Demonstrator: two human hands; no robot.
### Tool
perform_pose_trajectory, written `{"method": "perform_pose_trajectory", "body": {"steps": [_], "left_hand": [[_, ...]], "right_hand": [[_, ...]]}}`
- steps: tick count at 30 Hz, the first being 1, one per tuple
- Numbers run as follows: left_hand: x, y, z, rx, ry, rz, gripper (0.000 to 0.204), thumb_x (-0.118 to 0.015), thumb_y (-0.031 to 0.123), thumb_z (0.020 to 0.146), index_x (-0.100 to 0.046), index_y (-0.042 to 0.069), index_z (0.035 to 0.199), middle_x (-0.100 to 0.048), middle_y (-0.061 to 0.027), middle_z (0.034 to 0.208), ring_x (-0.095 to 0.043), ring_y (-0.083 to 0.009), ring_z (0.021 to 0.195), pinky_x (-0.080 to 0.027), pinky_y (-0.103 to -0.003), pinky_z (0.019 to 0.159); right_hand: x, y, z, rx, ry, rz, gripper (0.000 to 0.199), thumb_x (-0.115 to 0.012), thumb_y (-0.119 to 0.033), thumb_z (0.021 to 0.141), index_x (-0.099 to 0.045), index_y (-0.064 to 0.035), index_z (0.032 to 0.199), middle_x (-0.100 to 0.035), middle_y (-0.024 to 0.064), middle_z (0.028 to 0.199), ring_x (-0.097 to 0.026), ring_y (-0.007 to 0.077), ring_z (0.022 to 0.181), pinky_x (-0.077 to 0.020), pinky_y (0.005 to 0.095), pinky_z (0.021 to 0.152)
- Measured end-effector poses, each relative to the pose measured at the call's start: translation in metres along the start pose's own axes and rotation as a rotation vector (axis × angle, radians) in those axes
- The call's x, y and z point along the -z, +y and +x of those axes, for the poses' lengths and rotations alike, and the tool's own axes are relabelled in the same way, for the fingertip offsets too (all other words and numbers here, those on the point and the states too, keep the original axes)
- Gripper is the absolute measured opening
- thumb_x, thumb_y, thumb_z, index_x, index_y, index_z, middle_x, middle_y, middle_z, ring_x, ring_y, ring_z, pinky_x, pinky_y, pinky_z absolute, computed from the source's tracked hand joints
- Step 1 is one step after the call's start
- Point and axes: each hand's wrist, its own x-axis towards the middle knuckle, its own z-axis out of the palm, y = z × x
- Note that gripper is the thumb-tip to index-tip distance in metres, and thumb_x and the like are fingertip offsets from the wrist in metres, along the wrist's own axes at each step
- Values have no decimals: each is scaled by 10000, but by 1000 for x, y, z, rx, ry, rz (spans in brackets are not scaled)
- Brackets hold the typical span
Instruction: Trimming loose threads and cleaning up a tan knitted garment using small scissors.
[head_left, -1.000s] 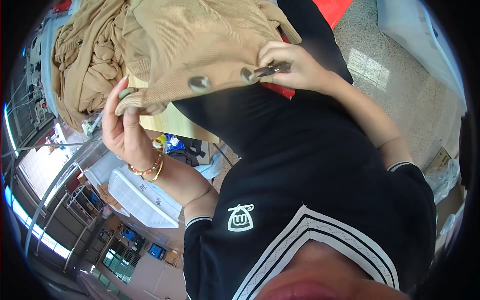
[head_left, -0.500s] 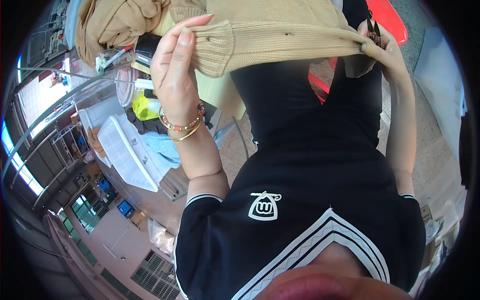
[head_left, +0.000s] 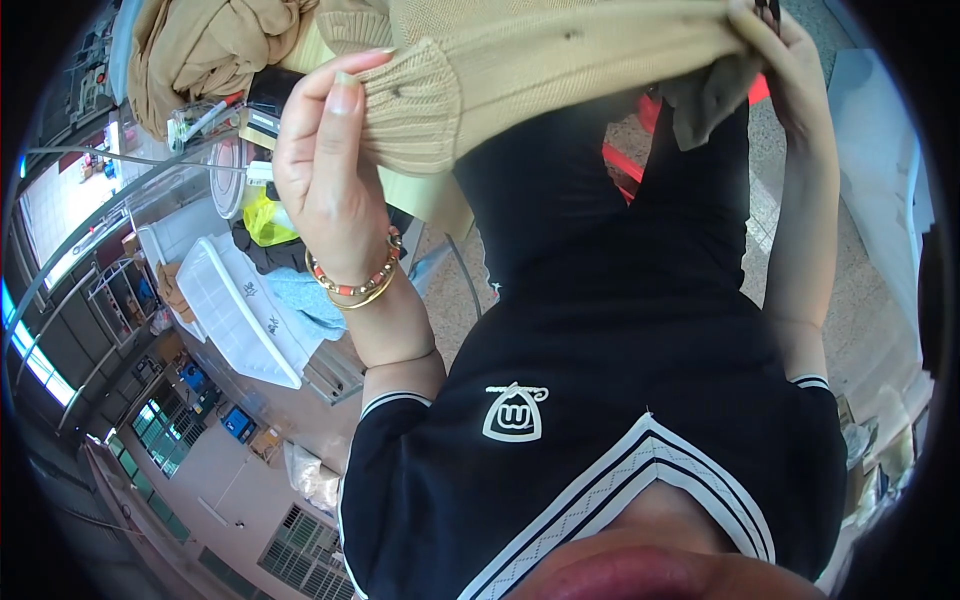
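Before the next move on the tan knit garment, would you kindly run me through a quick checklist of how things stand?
1. Left hand grips the ribbed cuff: ok.
2. Right hand holds the other end of the tan knit garment: ok.
3. Garment stretched between both hands: ok.
4. Small dark tool in the right hand identified: cannot tell, mostly cut off at the frame's top.
5. Beaded bracelets apart from the knit: ok.

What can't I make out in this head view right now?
- Tan knit garment: its upper part is cut off by the top edge.
- Right hand: small dark tool at its fingertips, cropped by the rim, kind unclear.
- Left hand: palm side turned away; fingertips pinch the ribbed cuff.
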Motion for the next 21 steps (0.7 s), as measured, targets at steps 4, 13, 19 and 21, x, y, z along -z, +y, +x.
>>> {"method": "perform_pose_trajectory", "body": {"steps": [4,13,19,21], "left_hand": [[-8,-15,4,24,21,-180,289,-515,139,1030,-565,-61,1232,-665,-139,1147,-648,-154,1026,-504,-275,901],[-6,-17,-7,76,0,-196,196,-578,80,994,-594,-40,1149,-675,-101,1038,-648,-123,932,-510,-245,855],[-20,-17,-9,-51,38,-250,152,-612,16,959,-596,-27,1104,-670,-83,988,-632,-98,895,-497,-225,832],[-32,-14,-8,-54,119,-235,171,-633,-19,935,-582,-12,1098,-657,-51,928,-598,-65,828,-466,-189,762]], "right_hand": [[-84,-74,-11,414,-55,-335,290,-664,-84,938,-598,21,1201,-612,23,1045,-569,85,932,-454,221,816],[-147,-132,-67,663,-395,-519,425,-816,-114,779,-677,-12,1167,-671,83,1029,-626,203,869,-457,306,803],[-163,-137,-72,706,-314,-675,406,-846,-156,730,-713,-46,1098,-609,42,850,-623,179,744,-475,282,699],[-165,-136,-73,594,-319,-719,401,-849,-170,710,-724,-66,1076,-563,32,796,-604,170,701,-471,286,630]]}}
